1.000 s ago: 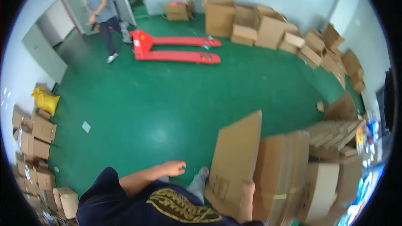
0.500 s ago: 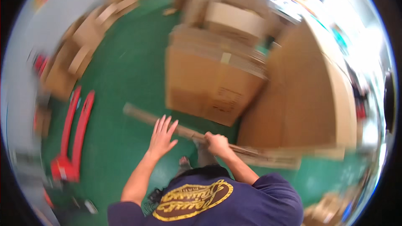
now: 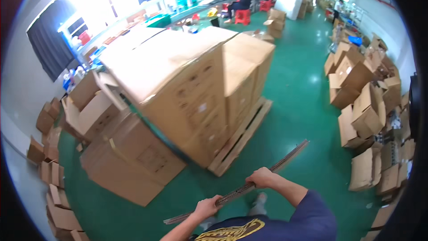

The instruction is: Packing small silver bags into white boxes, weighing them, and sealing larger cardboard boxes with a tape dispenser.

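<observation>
Both hands are gripping one flat cardboard sheet (image 3: 240, 188), seen edge-on: the left hand (image 3: 206, 206) is closing its grip near the low near end, and the right hand (image 3: 261, 178) is wrapping around its middle. The sheet's long axis is running from lower left up to the right over the green floor (image 3: 303, 107), its far end pointing past the corner of the pallet (image 3: 240, 138) of boxes (image 3: 187, 93).

Green floor (image 3: 303, 85), stacked cartons on a wooden pallet (image 3: 236, 145), dark curtain (image 3: 53, 40); bright window light
</observation>
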Tool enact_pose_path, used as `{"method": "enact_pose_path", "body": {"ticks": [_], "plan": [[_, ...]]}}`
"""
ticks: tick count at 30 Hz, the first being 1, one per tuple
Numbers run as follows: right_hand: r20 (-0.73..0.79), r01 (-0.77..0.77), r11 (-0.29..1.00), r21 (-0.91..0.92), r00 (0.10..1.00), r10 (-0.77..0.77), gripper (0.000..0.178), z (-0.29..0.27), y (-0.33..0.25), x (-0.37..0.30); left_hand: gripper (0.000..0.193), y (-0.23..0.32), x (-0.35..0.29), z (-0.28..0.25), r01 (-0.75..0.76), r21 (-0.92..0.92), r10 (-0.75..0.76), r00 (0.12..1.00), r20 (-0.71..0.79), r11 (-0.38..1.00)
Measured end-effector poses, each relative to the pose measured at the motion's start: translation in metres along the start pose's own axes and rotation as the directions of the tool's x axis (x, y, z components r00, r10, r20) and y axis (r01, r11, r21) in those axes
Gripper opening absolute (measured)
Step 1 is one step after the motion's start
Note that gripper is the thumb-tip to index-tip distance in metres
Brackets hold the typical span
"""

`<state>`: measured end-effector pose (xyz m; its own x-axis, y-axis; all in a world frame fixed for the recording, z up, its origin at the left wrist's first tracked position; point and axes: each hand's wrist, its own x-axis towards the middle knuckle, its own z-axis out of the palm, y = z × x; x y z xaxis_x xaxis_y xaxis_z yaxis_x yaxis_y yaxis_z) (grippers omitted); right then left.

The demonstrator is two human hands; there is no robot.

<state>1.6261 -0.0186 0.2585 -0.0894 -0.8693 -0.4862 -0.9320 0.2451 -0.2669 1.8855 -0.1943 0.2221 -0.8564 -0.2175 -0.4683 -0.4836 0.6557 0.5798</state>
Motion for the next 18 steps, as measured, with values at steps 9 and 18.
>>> {"method": "enact_pose_path", "body": {"ticks": [9,18], "plan": [[-0.129,-0.184,0.971,-0.151,0.978,0.166,0.027,-0.078,0.273,-0.137,0.073,0.148,0.238,0.011,-0.299,-0.167,0.341,0.863,0.373,0.94],[-0.393,-0.33,0.887,-0.323,0.899,0.191,0.03,-0.254,0.527,-0.175,0.038,0.31,0.426,-0.008,-0.502,-0.014,0.496,0.858,-0.13,0.865]]}}
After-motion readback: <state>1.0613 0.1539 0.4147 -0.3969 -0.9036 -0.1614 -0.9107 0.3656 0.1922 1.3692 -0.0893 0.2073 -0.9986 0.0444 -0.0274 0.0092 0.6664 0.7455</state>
